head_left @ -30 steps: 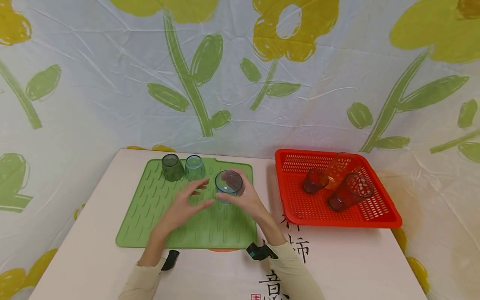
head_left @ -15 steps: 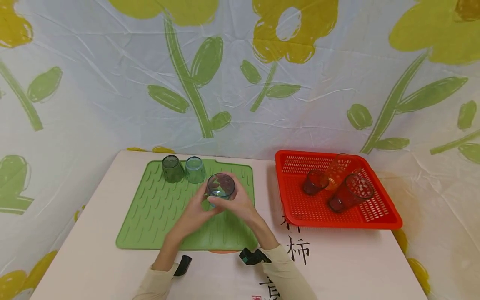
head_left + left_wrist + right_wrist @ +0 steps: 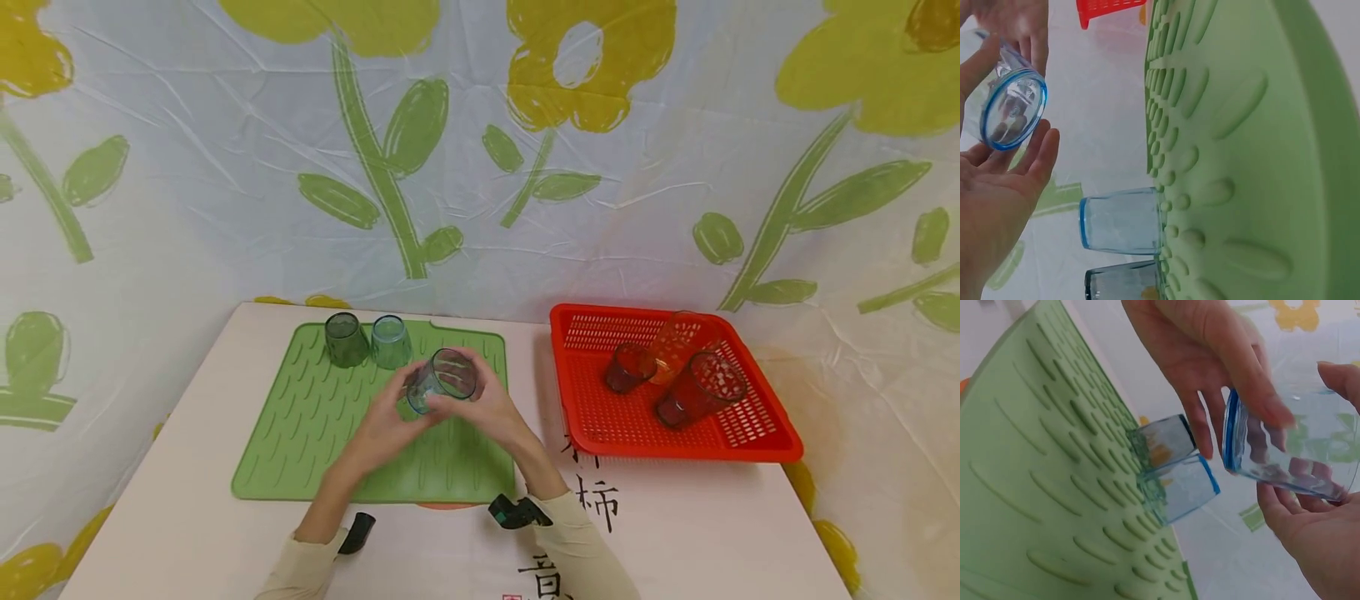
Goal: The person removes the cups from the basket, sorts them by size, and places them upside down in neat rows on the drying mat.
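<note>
A clear, blue-tinted drinking glass [image 3: 426,392] is held between both hands above the green mat [image 3: 315,433]. It is tilted, its mouth towards the right and its blue-edged base towards the left hand. My left hand [image 3: 386,421] grips the base end; in the right wrist view its thumb lies along the glass wall. My right hand [image 3: 495,414] holds the other end, thumb and fingers on opposite sides. Behind them on the mat, a dark grey-green glass [image 3: 346,342] and a light blue glass [image 3: 391,343] stand side by side, narrower ends up.
A red plastic basket [image 3: 592,446] stands on the right of the table, holding a small dark glass [image 3: 628,368], a clear tall glass [image 3: 671,346] and a larger dark glass [image 3: 693,396]. A white cloth [image 3: 187,433] with black characters covers the table. A flowered curtain hangs behind.
The right hand alone held the glass while the left hand was apart with spread fingers. Then the left hand moved right and gripped it. The glass has tipped from upright, mouth to the right.
</note>
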Motion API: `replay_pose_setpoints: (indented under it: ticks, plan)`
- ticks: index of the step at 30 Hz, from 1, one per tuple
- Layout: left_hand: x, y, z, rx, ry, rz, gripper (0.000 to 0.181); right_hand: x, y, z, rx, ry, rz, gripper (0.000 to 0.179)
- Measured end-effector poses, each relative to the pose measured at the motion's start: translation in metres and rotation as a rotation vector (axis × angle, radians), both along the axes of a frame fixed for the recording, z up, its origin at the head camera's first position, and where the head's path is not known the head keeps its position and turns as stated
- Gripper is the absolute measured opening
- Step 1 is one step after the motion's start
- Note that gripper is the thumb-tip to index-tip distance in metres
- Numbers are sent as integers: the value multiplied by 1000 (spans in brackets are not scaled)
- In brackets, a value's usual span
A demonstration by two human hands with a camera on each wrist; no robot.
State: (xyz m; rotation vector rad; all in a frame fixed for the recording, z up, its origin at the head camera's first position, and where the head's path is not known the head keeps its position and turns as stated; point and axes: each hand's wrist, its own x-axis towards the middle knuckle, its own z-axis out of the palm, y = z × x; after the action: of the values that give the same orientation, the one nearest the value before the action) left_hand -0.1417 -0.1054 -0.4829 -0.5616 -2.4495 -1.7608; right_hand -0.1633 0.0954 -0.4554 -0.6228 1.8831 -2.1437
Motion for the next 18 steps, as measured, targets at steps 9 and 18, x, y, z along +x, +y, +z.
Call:
replay_pose_setpoints:
  ticks: [9, 18]
  plan:
    - [0, -9, 7, 48, -5, -76, 72, -2, 15, 1, 68, 35, 20, 84]
    - [-5, -18, 17, 72, 0, -136, 70, -4, 26, 2, 174, 109, 77, 73]
